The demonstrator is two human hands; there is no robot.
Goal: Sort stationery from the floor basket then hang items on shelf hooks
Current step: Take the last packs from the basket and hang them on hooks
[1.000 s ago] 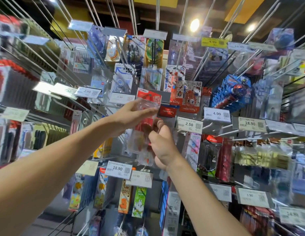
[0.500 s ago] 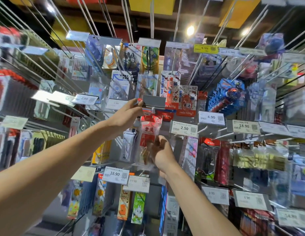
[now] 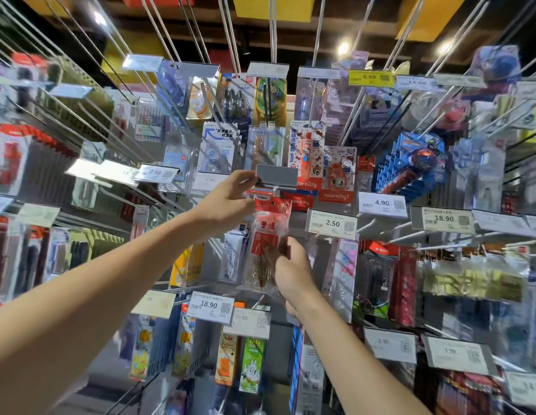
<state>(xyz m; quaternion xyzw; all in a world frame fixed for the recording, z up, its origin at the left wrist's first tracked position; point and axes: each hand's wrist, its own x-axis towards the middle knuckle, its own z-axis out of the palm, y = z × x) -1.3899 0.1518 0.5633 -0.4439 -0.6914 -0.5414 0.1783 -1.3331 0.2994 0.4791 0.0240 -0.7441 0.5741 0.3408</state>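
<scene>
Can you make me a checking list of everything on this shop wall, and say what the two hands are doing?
Surface: shelf wall of long metal hooks, many hung with packets.
Job's things: clear packet with a red top, held up just under a hook's tip; cannot tell if it is threaded on.
Clutter: price tags such as the 2.50 tag, Hello Kitty packs, blue packs.
Grippers: left hand holds the edge of the grey tag flap; right hand grips the packet's lower part.
Cables: nothing seen.
Surroundings: ceiling lights and yellow panels above.
</scene>
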